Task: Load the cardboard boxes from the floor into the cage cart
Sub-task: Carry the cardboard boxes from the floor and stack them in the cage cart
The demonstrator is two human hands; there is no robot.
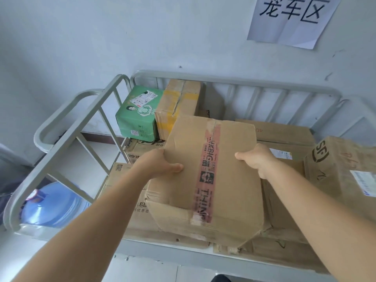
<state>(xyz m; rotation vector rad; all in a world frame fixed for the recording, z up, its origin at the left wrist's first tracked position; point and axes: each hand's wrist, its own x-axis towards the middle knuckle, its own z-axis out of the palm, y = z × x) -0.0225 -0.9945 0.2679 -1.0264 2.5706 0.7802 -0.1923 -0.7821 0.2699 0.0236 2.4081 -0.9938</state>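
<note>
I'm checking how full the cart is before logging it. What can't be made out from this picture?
Head view only:
- Floor of the cage cart: hidden by stacked boxes.
- Fingers of the left hand and right hand: behind the held box.
- SF box: cut off by the right edge.
- Its shipping label: too blurred to read.
- Boxes left on the floor: out of frame.

The big box (211,176) hides the fingers of both hands and covers most of the boxes under it. The SF box (341,167) and the paper sign (293,19) are cut off. The tape's words (205,180) are blurry.
</note>
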